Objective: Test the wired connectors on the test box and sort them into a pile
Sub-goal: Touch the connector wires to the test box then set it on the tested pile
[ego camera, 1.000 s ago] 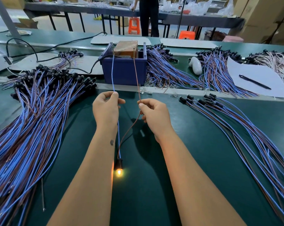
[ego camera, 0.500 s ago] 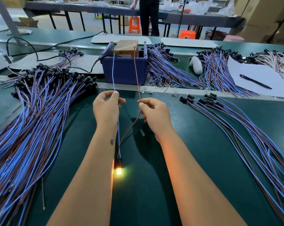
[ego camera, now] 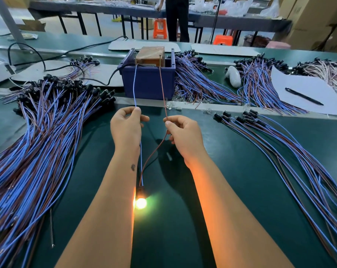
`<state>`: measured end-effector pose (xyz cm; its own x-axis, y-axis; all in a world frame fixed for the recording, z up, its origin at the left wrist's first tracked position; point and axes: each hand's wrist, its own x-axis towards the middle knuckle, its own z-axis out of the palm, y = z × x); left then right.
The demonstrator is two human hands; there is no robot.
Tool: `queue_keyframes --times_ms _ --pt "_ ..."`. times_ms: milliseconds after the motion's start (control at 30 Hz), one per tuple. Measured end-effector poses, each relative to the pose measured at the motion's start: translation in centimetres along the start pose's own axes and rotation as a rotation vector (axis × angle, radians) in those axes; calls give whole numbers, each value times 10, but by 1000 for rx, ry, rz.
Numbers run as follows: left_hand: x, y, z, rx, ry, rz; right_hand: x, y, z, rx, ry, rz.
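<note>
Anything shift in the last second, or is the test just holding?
Nothing visibly moved. The left hand still pinches the light blue wire and the right hand the brown wire, both running up to the dark blue test box; the small lamp stays lit.

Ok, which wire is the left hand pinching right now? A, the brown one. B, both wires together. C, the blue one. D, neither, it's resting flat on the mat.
C: the left hand pinches the blue wire running up to the test box, while the right hand pinches the brown wire.
</note>
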<state>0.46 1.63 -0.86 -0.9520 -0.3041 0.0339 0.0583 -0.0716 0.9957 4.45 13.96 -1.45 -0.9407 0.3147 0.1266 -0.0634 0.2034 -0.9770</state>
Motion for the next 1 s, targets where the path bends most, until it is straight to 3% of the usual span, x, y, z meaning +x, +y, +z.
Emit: queue_keyframes --times_ms 300,533,667,800,900,1000 --pt "0 -1 0 -2 -9 6 -1 -1 -1 -11 -9 -5" --pt "-9 2 10 -2 -339 -53 -4 -7 4 29 -80 -84" --pt "-14 5 11 -107 -428 -115 -7 -8 4 70 -95 -94" --pt "-11 7 8 -284 -390 -155 -6 -8 0 115 -118 -42" --pt "-6 7 6 -393 -325 -159 -9 -10 2 32 -245 -107" --pt "-5 6 3 -451 -250 -115 -10 -11 -1 181 -346 -145"
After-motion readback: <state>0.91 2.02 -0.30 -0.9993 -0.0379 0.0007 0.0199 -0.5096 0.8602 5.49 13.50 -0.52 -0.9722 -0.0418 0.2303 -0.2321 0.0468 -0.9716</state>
